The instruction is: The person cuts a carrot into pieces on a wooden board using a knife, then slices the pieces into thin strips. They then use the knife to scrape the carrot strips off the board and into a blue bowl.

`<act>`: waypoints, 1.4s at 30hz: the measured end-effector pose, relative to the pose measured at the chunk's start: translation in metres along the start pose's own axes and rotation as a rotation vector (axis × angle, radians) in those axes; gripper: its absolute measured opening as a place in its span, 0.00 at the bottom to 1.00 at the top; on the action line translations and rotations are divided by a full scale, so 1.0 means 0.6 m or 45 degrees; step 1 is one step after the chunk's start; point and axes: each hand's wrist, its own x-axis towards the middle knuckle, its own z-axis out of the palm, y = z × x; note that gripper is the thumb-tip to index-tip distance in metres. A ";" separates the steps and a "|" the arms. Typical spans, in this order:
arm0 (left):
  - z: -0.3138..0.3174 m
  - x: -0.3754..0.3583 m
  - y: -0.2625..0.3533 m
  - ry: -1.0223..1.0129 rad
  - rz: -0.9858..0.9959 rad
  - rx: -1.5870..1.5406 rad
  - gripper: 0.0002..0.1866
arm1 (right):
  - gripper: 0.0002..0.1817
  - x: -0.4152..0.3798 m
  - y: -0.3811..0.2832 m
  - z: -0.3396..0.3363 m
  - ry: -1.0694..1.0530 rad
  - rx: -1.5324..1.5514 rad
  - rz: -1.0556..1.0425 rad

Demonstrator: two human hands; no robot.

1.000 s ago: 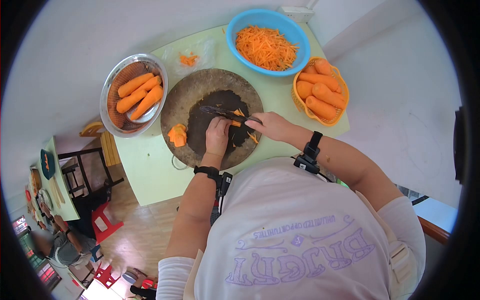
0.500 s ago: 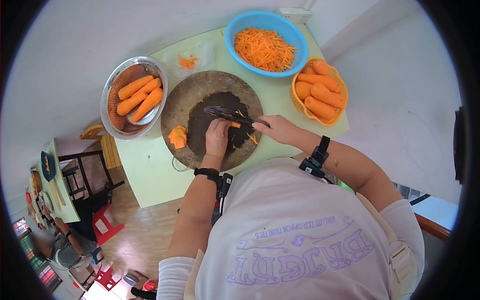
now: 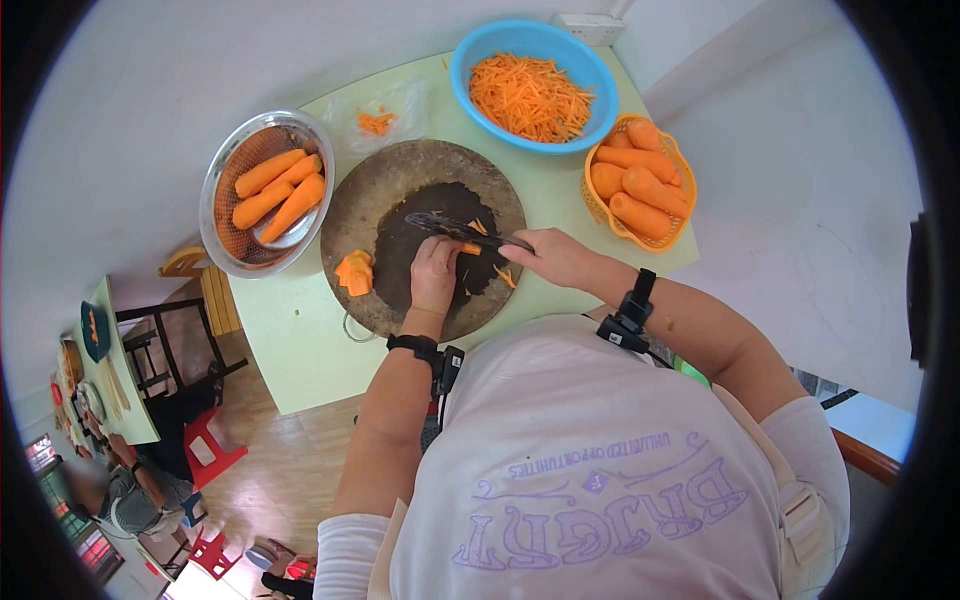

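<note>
On the round cutting board (image 3: pixel 350 220), my left hand (image 3: pixel 434 270) is closed with its fingertips on a small piece of carrot (image 3: pixel 470 249). My right hand (image 3: pixel 556 258) grips the handle of a dark kitchen knife (image 3: pixel 455 228). The blade lies across the board's dark wet middle, right beside my left fingertips and against the carrot piece. A few carrot strips (image 3: pixel 504 275) lie near the blade. At the board's left edge sits a small stack of carrot slices (image 3: pixel 354 273).
A blue basin (image 3: pixel 462 88) of shredded carrot stands behind the board. Whole carrots fill a yellow basket (image 3: pixel 640 240) at right and lie in a metal colander (image 3: pixel 213 215) at left. A plastic bag (image 3: pixel 405 110) holds carrot scraps. Another person (image 3: pixel 135 495) sits at a far table.
Hardly anything differs. The knife and both hands stay in nearly the same place, with only a slight shift at the blade.
</note>
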 end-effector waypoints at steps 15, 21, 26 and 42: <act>-0.003 0.002 0.004 -0.003 0.000 0.011 0.05 | 0.28 0.021 -0.004 0.014 0.014 -0.009 -0.027; -0.003 0.001 0.002 -0.008 -0.005 0.001 0.05 | 0.28 0.024 0.009 0.024 0.046 -0.002 -0.034; -0.002 -0.001 -0.003 0.010 0.013 0.005 0.05 | 0.29 0.007 0.001 0.008 -0.022 0.069 0.066; -0.002 -0.002 -0.001 -0.018 -0.001 0.029 0.05 | 0.28 -0.007 0.013 -0.001 -0.022 0.086 0.015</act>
